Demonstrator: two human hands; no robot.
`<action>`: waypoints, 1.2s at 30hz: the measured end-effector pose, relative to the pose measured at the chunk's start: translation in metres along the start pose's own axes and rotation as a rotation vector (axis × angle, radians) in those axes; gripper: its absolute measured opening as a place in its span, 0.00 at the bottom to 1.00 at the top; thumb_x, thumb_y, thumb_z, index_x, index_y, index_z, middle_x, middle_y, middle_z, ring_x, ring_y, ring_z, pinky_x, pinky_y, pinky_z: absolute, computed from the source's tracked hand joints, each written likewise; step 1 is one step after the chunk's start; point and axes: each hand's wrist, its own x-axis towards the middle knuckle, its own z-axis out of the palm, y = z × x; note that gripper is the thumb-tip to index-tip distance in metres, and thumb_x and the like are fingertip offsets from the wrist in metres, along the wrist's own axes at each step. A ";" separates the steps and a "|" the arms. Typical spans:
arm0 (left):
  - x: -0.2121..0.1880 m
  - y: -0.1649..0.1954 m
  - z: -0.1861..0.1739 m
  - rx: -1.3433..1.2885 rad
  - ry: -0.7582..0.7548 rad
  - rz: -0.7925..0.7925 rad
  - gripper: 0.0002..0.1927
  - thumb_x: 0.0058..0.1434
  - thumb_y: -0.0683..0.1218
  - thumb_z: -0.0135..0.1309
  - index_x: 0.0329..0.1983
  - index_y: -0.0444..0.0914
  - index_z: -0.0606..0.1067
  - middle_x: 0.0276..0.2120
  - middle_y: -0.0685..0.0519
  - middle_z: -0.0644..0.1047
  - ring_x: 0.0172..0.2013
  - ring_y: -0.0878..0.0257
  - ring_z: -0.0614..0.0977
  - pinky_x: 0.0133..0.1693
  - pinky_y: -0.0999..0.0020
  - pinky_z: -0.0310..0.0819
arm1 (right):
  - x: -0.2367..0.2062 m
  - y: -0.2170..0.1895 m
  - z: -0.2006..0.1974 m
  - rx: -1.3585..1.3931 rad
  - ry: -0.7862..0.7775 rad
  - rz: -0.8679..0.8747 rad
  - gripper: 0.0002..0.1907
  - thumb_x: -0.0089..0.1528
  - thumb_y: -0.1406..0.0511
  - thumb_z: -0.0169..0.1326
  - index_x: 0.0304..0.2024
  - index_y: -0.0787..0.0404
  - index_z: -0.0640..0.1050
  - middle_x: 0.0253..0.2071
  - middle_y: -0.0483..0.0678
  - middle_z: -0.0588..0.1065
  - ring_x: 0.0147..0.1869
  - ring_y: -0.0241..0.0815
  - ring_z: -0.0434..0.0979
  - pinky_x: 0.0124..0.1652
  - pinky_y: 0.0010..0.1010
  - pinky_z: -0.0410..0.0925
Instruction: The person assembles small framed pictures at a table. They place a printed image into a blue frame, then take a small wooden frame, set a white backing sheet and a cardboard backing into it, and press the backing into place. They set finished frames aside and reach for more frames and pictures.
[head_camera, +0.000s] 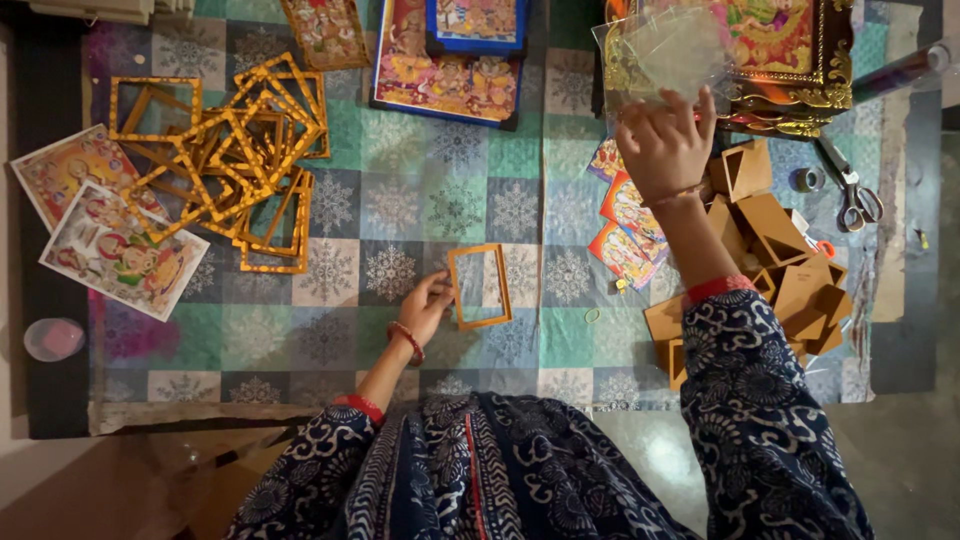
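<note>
A patchwork cloth (400, 190) with a snowflake pattern covers the floor (920, 440). At its centre lies a single small gold frame (479, 286). At ten o'clock sits a heap of gold frames (235, 150), with colourful prints (100, 225) just beside it at nine. At three o'clock lie brown cardboard backings (790, 270) and small picture cards (625, 230). Scissors (850, 190) lie at two o'clock, larger framed pictures (450, 55) at twelve.

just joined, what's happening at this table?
A person sits over a patchwork cloth. The left hand touches the edge of a single small golden frame lying flat. The right hand holds up a clear sheet. A heap of golden frames lies at left, brown backing pieces and scissors at right.
</note>
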 end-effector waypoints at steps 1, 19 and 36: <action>0.000 -0.001 0.000 -0.002 -0.004 0.011 0.25 0.68 0.46 0.55 0.67 0.37 0.68 0.46 0.53 0.80 0.46 0.66 0.83 0.44 0.69 0.82 | 0.002 -0.003 -0.003 -0.015 0.012 -0.012 0.05 0.66 0.65 0.63 0.44 0.55 0.83 0.44 0.41 0.79 0.63 0.43 0.76 0.74 0.51 0.55; 0.002 -0.004 0.001 0.025 0.035 0.038 0.23 0.67 0.40 0.54 0.65 0.38 0.70 0.44 0.54 0.79 0.44 0.67 0.82 0.41 0.68 0.83 | 0.007 -0.022 -0.068 0.060 0.203 -0.016 0.07 0.62 0.71 0.69 0.36 0.54 0.84 0.42 0.41 0.81 0.56 0.43 0.80 0.69 0.46 0.61; 0.008 0.072 0.004 0.031 -0.170 0.189 0.23 0.74 0.55 0.47 0.66 0.39 0.72 0.52 0.51 0.81 0.51 0.67 0.82 0.51 0.72 0.76 | -0.029 -0.110 -0.090 1.626 -0.606 1.043 0.11 0.66 0.66 0.56 0.49 0.65 0.79 0.42 0.46 0.80 0.43 0.36 0.82 0.41 0.30 0.78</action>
